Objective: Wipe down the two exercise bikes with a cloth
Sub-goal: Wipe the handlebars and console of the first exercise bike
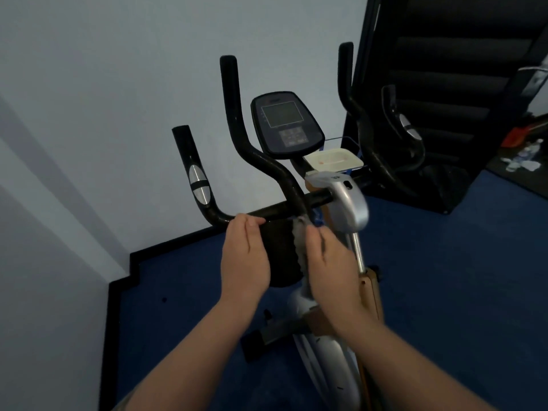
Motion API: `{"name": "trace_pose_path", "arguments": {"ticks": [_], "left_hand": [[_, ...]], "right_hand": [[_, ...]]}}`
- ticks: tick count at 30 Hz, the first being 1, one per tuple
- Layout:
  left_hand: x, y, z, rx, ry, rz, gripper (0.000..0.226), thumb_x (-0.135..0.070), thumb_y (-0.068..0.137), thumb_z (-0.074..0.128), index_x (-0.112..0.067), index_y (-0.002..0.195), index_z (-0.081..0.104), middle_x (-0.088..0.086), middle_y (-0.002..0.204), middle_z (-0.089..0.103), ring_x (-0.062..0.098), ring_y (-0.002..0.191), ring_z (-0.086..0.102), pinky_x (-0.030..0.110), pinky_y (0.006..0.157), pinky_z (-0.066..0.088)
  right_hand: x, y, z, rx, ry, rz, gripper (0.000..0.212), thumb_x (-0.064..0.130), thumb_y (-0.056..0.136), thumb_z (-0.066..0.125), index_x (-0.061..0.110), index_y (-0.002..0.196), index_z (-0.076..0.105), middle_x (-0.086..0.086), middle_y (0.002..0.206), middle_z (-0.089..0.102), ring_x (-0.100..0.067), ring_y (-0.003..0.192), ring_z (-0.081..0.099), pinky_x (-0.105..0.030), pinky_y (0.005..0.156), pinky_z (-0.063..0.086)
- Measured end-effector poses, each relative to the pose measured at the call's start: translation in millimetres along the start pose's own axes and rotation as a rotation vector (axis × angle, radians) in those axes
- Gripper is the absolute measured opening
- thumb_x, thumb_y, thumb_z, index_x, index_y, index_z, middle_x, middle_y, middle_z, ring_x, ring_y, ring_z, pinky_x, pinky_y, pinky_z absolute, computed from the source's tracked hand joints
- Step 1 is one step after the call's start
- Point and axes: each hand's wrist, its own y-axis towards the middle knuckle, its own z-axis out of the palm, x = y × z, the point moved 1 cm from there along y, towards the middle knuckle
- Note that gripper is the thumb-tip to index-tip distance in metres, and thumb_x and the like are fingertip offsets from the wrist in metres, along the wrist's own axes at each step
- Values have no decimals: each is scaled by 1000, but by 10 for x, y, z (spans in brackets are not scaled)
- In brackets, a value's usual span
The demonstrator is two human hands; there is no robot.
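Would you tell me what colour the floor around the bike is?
Dark blue floor, seen in the head view.

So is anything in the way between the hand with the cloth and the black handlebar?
Nothing visible. The right hand holds the cloth right up against the handlebar; the left hand grips the bar beside it.
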Motion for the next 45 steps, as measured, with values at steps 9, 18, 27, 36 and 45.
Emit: {"name": "trace_pose_path", "arguments": {"ticks": [9,18,27,36,45], "left_hand": [[9,5,14,-8,9,7,31,-26,105,29,-18,96,58,-2,91,56,10,80,53,26,67,43],[-2,12,3,-2,20,35,30,-29,104,30,-21,95,57,-8,90,55,2,81,52,23,67,41],[-23,-2,-7,-8,15,8,29,-30,103,31,-24,95,58,-6,92,56,4,83,54,32,72,47],[-14,-1,-3,-8,8,7,29,-30,103,31,-23,97,59,-8,95,57,1,86,54,27,74,45],[-13,-9,-11,-19,14,17,29,-29,103,32,-22,97,59,-8,96,58,2,88,55,29,75,46]], "right_hand": [[62,291,40,-29,214,152,34,47,96,38,26,70,44,5,64,53,-10,59,52,-30,53,35],[-243,-20,-146,131,139,46,40,63,90,22,33,76,43,10,65,50,-3,62,52,-17,52,35],[105,588,-443,6,184,-15,40,23,80,77,33,110,54,13,109,55,0,101,52,-23,85,48],[25,121,-298,19,480,-71,26,2,81,73,23,83,57,11,116,62,-8,110,60,-27,91,52],[15,239,-373,265,531,33,25,39,80,69,14,78,72,9,117,56,0,108,56,-20,89,48]]}}
